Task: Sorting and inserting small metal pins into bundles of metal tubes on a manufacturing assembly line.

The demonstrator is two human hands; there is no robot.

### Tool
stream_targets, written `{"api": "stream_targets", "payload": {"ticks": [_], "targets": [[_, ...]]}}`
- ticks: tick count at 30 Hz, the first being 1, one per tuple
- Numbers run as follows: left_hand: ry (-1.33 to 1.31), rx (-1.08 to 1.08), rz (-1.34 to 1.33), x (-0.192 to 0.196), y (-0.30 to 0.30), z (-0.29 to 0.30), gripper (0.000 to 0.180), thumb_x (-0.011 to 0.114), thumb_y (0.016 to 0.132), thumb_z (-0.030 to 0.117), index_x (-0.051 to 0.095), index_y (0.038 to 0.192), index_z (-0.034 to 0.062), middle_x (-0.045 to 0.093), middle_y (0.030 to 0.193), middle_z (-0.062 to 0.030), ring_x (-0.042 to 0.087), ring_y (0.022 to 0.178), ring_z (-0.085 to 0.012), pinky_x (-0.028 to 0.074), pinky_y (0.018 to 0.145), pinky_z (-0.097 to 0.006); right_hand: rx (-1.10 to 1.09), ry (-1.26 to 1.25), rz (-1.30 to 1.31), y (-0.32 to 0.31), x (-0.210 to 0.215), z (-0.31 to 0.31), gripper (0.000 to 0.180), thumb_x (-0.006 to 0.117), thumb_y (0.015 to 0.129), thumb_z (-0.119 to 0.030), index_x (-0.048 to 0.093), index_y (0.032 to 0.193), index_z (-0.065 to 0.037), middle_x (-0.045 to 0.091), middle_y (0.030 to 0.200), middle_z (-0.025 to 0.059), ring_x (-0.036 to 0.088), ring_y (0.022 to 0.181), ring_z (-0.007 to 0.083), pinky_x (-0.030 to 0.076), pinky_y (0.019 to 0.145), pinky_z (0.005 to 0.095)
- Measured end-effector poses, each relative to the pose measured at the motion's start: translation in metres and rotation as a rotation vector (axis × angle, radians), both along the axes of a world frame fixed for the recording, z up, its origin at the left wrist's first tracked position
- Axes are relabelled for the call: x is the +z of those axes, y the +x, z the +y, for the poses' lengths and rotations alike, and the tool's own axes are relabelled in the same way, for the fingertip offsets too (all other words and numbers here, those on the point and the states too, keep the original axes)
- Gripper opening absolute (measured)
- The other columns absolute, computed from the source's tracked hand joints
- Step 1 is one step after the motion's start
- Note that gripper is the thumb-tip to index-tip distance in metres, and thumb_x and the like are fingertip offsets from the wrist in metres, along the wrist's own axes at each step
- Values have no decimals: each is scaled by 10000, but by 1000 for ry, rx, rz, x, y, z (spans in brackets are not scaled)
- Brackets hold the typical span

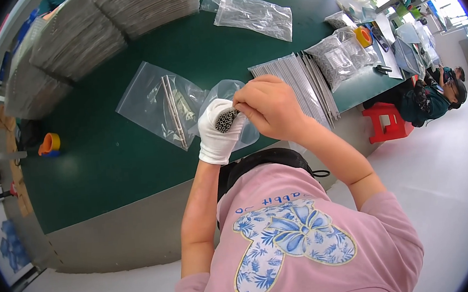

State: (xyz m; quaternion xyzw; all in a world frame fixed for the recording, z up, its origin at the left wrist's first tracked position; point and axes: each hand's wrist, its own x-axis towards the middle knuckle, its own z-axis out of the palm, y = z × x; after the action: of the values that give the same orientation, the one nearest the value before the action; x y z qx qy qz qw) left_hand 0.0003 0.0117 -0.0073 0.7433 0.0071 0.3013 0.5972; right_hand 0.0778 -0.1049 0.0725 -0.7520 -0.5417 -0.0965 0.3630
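Observation:
My left hand (219, 133), in a white glove, is closed around a bundle of thin metal tubes (226, 120) whose open ends face up. My bare right hand (268, 106) pinches at the top of that bundle, fingertips on the tube ends. A clear plastic bag (228, 90) hangs behind the two hands. On the green table (105, 158) just to the left lies a clear zip bag (156, 103) with two thin rods inside. A row of long metal tubes (301, 83) lies side by side to the right of my right hand.
Grey stacked sheets (77, 37) fill the far left of the table. More clear bags (252, 14) lie at the far side, and bags of small parts (341, 57) with a yellow tape roll (363, 36) at the right. An orange tape roll (49, 144) sits left. A red stool (387, 123) and a seated person (432, 99) are beyond.

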Motion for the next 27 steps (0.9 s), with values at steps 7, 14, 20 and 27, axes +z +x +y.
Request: {"api": "stream_targets", "payload": {"ticks": [7, 14, 20, 27], "targets": [[17, 5, -7, 0, 1, 0, 216, 709, 657, -24, 595, 827, 47, 596, 788, -63, 572, 689, -208, 466, 626, -287, 17, -129, -142, 0, 5, 4, 74, 612, 700, -80, 577, 765, -80, 566, 685, 38, 578, 673, 234, 459, 747, 352], [-22, 9, -1, -3, 1, -2, 213, 697, 656, -41, 591, 819, 46, 592, 789, -67, 572, 695, -212, 468, 634, -288, -1, -89, -101, 0, 6, 3, 55, 609, 698, -84, 572, 737, -79, 564, 702, 40, 576, 691, 230, 457, 748, 351], [41, 6, -32, -7, 2, -3, 234, 700, 667, -24, 582, 855, 50, 591, 792, -76, 574, 699, -223, 471, 646, -288, 19, -79, -129, 1, 5, -2, 78, 624, 699, -79, 572, 757, -73, 583, 740, 45, 577, 701, 233, 448, 718, 350], [46, -1, 75, -6, 0, -7, 228, 697, 700, -3, 577, 888, 41, 597, 795, -84, 578, 691, -229, 473, 648, -285, -12, -83, -68, 0, 9, -6, 92, 612, 724, -42, 566, 799, -68, 582, 722, 44, 574, 683, 238, 431, 664, 340]]}}
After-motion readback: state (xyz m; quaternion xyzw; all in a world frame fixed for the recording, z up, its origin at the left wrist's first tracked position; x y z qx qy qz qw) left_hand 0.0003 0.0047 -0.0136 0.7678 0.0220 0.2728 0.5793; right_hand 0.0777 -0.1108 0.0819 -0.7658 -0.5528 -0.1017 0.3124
